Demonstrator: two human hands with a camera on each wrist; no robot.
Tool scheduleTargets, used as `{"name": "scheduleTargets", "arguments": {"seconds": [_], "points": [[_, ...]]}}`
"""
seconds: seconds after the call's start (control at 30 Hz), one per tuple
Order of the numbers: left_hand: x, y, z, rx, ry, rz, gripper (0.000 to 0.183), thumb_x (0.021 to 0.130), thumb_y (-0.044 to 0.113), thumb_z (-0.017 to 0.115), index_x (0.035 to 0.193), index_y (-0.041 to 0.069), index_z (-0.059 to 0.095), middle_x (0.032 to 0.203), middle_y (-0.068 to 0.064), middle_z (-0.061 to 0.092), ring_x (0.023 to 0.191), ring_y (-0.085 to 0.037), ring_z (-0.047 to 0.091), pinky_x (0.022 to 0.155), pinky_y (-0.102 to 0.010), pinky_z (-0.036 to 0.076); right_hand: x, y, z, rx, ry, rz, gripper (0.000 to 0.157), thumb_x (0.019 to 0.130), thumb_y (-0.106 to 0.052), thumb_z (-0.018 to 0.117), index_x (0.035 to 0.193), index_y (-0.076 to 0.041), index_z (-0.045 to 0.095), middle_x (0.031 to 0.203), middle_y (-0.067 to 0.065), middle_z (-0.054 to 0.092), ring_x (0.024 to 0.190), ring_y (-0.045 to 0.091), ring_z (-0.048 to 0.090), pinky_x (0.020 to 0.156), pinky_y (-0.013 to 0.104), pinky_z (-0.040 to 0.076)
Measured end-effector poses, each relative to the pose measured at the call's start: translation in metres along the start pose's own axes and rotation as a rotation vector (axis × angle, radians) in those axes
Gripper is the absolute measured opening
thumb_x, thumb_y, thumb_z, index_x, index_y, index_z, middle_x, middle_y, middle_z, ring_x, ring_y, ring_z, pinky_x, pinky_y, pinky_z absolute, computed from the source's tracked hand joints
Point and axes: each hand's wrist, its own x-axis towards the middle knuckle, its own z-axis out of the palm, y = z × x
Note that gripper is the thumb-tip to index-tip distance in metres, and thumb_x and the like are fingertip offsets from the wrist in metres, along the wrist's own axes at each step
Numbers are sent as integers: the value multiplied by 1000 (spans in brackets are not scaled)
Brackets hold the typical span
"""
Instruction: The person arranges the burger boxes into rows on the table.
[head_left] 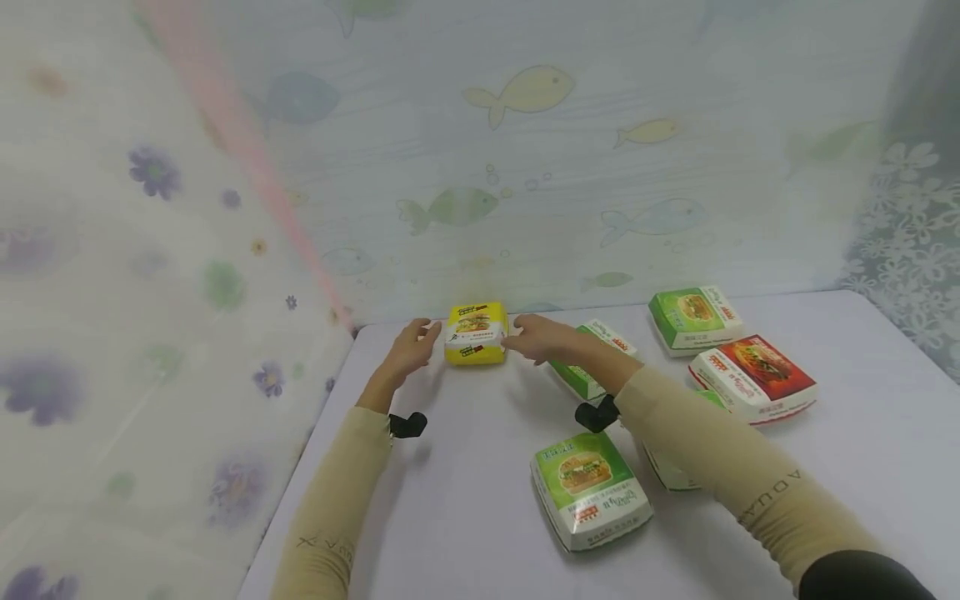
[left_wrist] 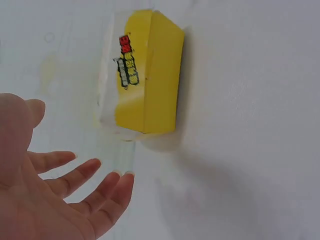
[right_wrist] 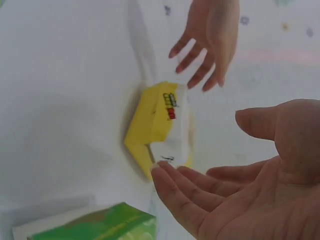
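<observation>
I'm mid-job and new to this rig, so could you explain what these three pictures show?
There is no machine: these are a person's bare left hand and right hand. The wide picture comes from a camera worn on the head, looking forward and down; the others from one on each wrist. On the white table lie a yellow box, a red box and four green boxes, one partly hidden by the right sleeve. Neither hand holds anything: they are open on either side of the yellow box. I can't tell whether the right fingers touch it.

2 arms point(head_left: 333, 508) outstretched, left grip point(head_left: 408, 348) and right grip point(head_left: 545, 338) facing inward, fingers point(left_wrist: 112, 201) relaxed
</observation>
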Motion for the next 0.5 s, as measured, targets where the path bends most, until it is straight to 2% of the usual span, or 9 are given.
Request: {"name": "scheduleTargets", "arguments": {"seconds": [0.17,0.33,0.5], "points": [[-17,4,-5,55,46,85,67,108,51,42,159,9,30,155,-18,41,137,-39,45,108,-56,44,-23,-1,-12,-57,-2,-49,65,108,-35,51,157,2,29,156,24,42,130,35,55,105,46,51],[-32,7,-1,66,77,156,63,108,47,45,157,9,34,154,-17,44,131,-38,49,102,-54,48,-42,6,-22,-98,-4,-82,65,107,-37,51,157,0,31,155,23,43,140,38,45,112,53,43],[-49,11,7,78,83,230,59,108,43,48,156,10,37,150,-16,47,128,-37,51,99,-53,51,-56,18,-30,-126,13,-90,64,107,-40,52,157,-4,34,154,20,44,140,38,44,112,56,41]]}}
